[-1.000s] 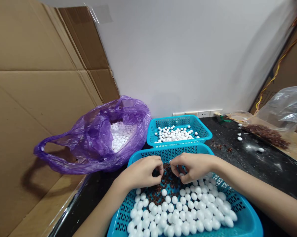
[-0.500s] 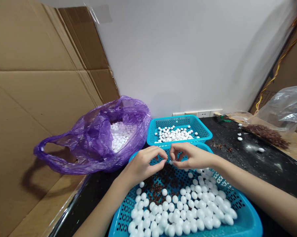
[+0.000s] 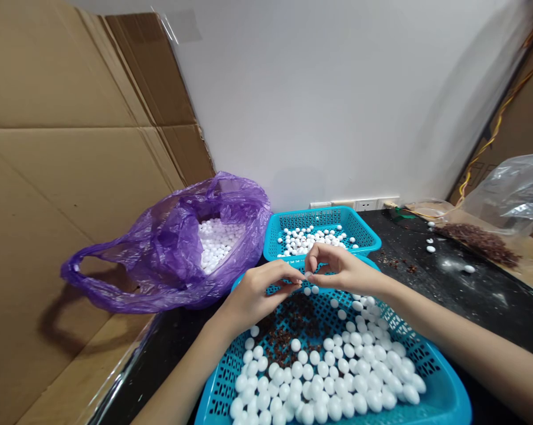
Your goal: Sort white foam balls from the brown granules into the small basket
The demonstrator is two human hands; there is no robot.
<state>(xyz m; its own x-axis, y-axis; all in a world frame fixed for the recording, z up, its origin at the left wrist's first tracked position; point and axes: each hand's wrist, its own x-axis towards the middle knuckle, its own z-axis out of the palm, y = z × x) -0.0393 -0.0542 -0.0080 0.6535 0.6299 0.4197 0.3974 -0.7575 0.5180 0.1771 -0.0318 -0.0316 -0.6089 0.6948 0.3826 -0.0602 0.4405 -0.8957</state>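
just over the far rim of the near basket (image 3: 428,357), the right hand (image 3: 343,273) pinches a white ball (image 3: 309,275); the left hand (image 3: 255,290), fingertips closed, meets it from the left, the far basket (image 3: 368,231) directly beyond.

The far basket (image 3: 332,209) stands just behind the near basket (image 3: 441,372) on the table (image 3: 425,286); the bag of balls (image 3: 169,248) lies left of both; another bag (image 3: 509,195) well right.

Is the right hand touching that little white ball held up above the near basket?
Touching. The head view shows the white ball pinched by fingertips of the right hand, above the near basket.
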